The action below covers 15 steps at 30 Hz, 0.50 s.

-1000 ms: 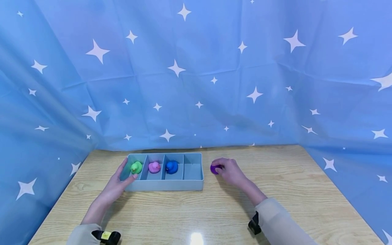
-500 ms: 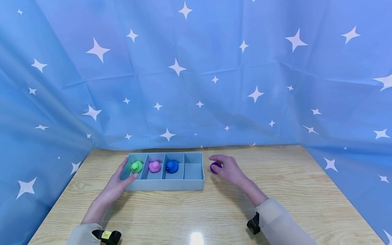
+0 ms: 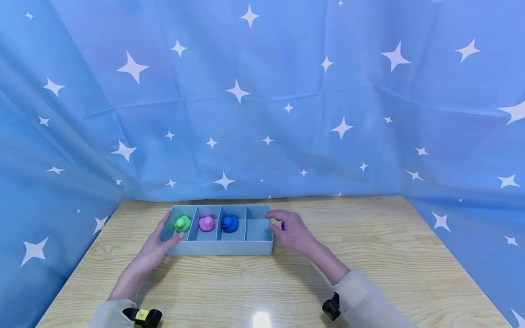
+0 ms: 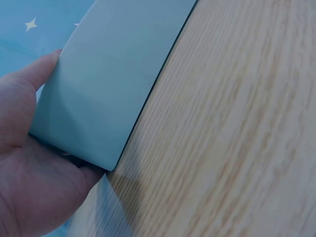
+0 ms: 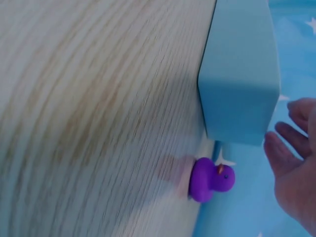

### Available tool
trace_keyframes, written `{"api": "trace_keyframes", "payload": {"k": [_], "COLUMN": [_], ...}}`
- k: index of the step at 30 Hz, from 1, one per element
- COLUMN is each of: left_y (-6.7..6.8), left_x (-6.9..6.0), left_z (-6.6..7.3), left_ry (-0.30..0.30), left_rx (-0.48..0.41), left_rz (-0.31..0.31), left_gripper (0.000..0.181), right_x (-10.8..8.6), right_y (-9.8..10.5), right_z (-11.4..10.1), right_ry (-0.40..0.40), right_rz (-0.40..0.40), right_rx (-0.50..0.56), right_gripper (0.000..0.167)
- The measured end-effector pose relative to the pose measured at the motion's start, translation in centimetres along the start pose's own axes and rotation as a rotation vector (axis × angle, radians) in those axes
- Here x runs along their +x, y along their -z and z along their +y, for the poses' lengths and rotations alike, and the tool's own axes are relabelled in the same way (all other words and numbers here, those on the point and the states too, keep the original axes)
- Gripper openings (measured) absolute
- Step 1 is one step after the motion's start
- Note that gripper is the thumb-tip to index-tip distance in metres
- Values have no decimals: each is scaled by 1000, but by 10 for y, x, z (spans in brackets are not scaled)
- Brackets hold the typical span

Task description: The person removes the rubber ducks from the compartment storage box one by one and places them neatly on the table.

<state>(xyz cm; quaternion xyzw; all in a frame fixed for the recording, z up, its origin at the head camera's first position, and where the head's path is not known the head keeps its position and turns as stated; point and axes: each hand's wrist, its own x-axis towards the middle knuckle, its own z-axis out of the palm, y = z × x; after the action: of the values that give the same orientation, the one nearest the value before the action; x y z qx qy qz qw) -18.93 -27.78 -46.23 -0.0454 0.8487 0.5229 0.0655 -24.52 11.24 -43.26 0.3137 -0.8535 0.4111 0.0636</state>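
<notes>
A light blue tray [image 3: 221, 248] has four compartments: a green duck [image 3: 182, 223], a pink duck [image 3: 207, 223] and a blue duck [image 3: 230, 223] lie in three, and the rightmost holds nothing. My left hand [image 3: 151, 253] grips the tray's left end, thumb at the front; the left wrist view shows that hand [image 4: 29, 168] around the tray's end [image 4: 98, 84]. Spread fingers of my right hand [image 3: 297, 234] reach the tray's right rim, contact unclear. A purple duck [image 3: 283, 225], partly hidden by that hand, stands on the table; the right wrist view shows the duck [image 5: 210, 180] beside the tray [image 5: 237, 84].
The wooden table [image 3: 229, 282] extends around the tray. Behind it and at both sides hangs a blue cloth [image 3: 262, 114] with white stars.
My right hand has let go of the purple duck and moved left to the tray's right end. The duck remains on the table; my left hand and the tray have stayed put.
</notes>
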Motion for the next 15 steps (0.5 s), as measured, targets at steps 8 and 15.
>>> {"api": "trace_keyframes", "payload": {"k": [8, 15], "left_y": [0, 0], "left_x": [1, 1], "left_z": [0, 1], "left_ry": [5, 16], "left_rx": [-1, 0], "left_rz": [-2, 0], "left_gripper": [93, 93], "right_x": [0, 3], "right_y": [-4, -11], "right_z": [-11, -19], "right_ry": [-17, 22], "right_rz": [-30, -80], "right_rx": [-16, -22], "right_gripper": [28, 30]}}
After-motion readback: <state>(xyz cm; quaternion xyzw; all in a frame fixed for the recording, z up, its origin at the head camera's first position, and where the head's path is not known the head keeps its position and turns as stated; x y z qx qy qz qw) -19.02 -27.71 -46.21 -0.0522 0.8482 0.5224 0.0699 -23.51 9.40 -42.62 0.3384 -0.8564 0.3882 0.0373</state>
